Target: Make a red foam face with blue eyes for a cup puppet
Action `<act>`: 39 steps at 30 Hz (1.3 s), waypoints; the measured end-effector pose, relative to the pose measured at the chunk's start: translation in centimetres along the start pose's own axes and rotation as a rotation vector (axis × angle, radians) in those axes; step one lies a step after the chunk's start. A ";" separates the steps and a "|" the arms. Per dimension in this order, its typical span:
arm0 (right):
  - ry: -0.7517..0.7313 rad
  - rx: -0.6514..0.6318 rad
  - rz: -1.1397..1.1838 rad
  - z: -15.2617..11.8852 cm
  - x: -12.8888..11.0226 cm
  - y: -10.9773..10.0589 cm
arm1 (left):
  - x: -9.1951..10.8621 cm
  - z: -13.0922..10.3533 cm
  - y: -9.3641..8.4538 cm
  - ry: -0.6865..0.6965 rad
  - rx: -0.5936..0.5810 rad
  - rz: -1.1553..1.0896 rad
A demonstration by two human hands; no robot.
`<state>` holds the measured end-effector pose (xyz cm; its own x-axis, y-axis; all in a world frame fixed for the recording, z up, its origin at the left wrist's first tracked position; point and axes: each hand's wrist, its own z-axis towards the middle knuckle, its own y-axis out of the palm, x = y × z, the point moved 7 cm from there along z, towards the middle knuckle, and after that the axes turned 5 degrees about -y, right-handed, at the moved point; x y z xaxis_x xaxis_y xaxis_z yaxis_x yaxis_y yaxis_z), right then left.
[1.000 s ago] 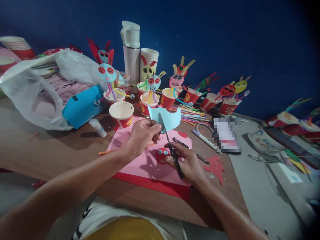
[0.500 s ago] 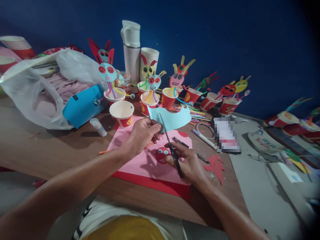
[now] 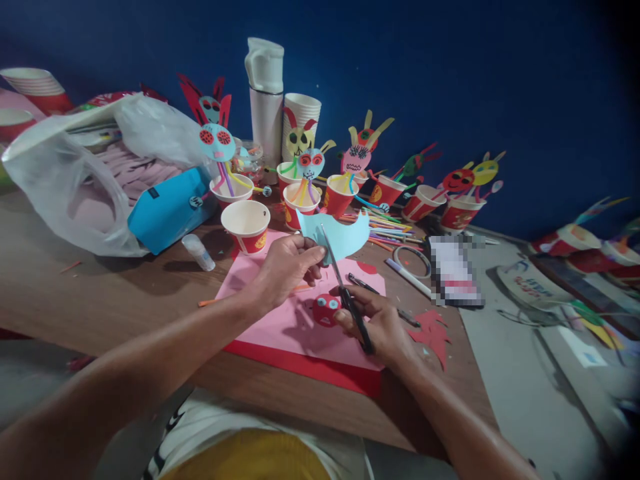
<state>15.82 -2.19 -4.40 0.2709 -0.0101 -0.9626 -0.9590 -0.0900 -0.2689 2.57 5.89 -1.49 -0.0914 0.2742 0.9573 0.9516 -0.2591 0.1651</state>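
A light blue sheet of paper with a curved, ragged upper edge is pinched in my left hand by its lower left part. My right hand is wrapped round the black handles of a pair of scissors, whose blades point up and left across the paper, close to my left fingertips. Below, a red paper face with light blue eyes lies on a pink sheet, which rests over a red sheet. A black pen lies partly behind my right hand.
An empty paper cup and a glue stick stand on the left, near a plastic bag. Several cups with paper faces line the back. Rightward are a tape roll, a phone and red scraps.
The right end of the blue paper has swung inward and the sheet looks narrower. The scissors have shifted slightly to the right. The view has moved a little.
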 end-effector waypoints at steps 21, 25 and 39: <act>0.047 0.009 0.046 0.1 -0.3 0.2 | -0.5 0.1 -0.1 -0.093 -0.034 -0.070; 0.027 -0.006 0.030 0.2 -0.6 0.1 | -0.6 0.0 0.0 -0.115 -0.064 -0.053; 0.042 0.024 0.016 0.1 -1.2 0.3 | -0.9 0.3 0.4 -0.109 -0.145 -0.136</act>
<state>15.21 -2.12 -3.36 0.2586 -0.0535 -0.9645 -0.9647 -0.0656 -0.2550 3.10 5.78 -2.40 -0.1767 0.4122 0.8938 0.8795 -0.3415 0.3314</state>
